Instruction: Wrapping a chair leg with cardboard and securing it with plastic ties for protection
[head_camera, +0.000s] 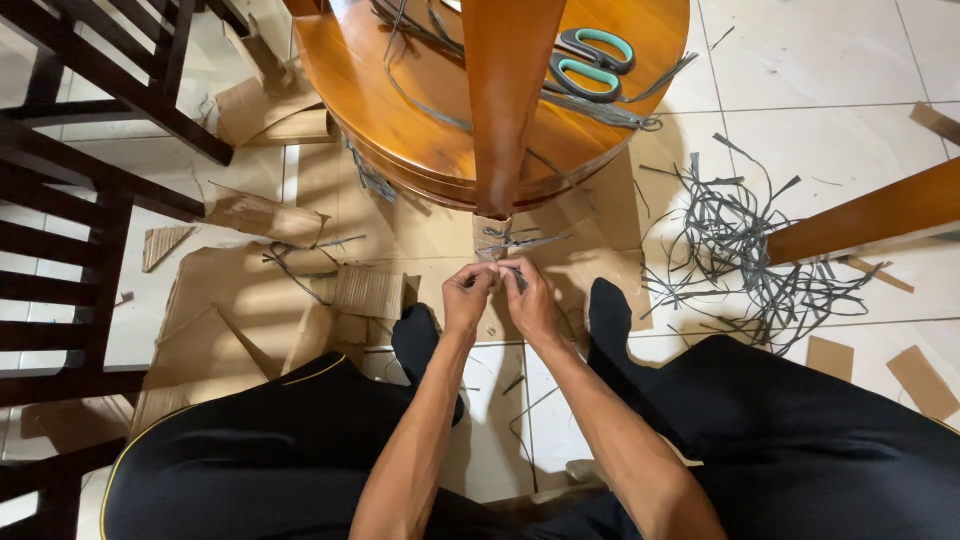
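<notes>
At the centre of the frame the left hand (467, 297) and the right hand (530, 300) meet, touching each other, their fingers pinched together on a thin grey strip (517, 277) held between them just below the wooden leg (503, 95) of the round surface (352, 62). On that surface, at upper centre, lie scissors (592, 63) with teal-lined handles among more grey strips. A tangled heap of strips (745, 250) lies on the tiled floor (850, 90) at the right. Flattened cardboard pieces (240, 300) spread over the floor at centre left, beside a dark chair (70, 210) at the left edge. The person's dark-trousered legs fill the bottom of the frame.
</notes>
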